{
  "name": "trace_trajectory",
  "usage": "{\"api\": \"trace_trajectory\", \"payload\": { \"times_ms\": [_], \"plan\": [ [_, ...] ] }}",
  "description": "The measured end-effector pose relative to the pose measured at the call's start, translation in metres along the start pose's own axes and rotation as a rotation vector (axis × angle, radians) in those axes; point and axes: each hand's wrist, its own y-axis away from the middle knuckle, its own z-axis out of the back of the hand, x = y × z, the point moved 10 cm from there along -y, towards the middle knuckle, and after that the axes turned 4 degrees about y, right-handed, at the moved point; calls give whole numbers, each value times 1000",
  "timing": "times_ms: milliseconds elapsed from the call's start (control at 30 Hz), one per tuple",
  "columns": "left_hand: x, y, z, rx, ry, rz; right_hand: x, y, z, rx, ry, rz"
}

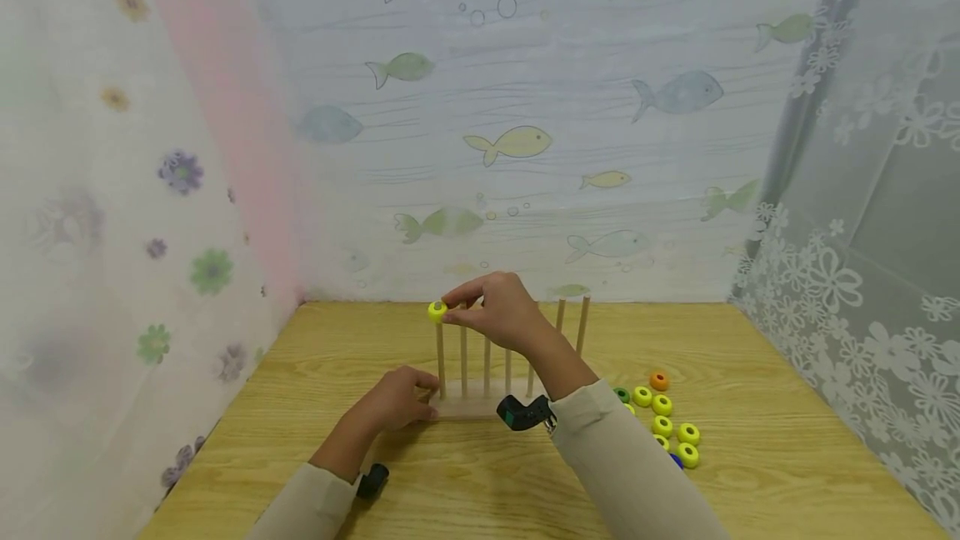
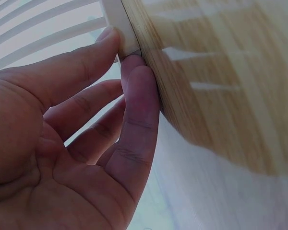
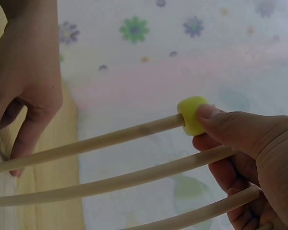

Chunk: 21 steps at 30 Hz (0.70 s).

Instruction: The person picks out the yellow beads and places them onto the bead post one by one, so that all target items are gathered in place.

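Beige sleeve [image 1: 630, 465] foremost, my right hand [image 1: 498, 312] pinches yellow bead [image 1: 436, 317] atop leftmost peg [image 1: 441, 365]; left hand [image 1: 397, 399] grips wooden base [image 1: 468, 412].

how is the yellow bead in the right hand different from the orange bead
Place: the yellow bead is up at the tip of the leftmost peg, while the orange bead lies on the table.
Hold: the right hand pinches the yellow bead; no hand touches the orange bead.
Both are rounded, with a hole.
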Motion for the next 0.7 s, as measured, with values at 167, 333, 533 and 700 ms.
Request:
{"api": "trace_trajectory", "payload": {
  "times_ms": [167,333,533,700],
  "plan": [
    [0,0,-1,3,-2,-3,0,0,0,1,13,4],
    [2,-1,-2,9,22,1,0,1,1,-5,31,8],
    [4,-2,-2,10,33,10,3,3,7,-29,10,25],
    [3,-2,-2,9,28,10,8,8,19,-99,40,77]
  ]
}}
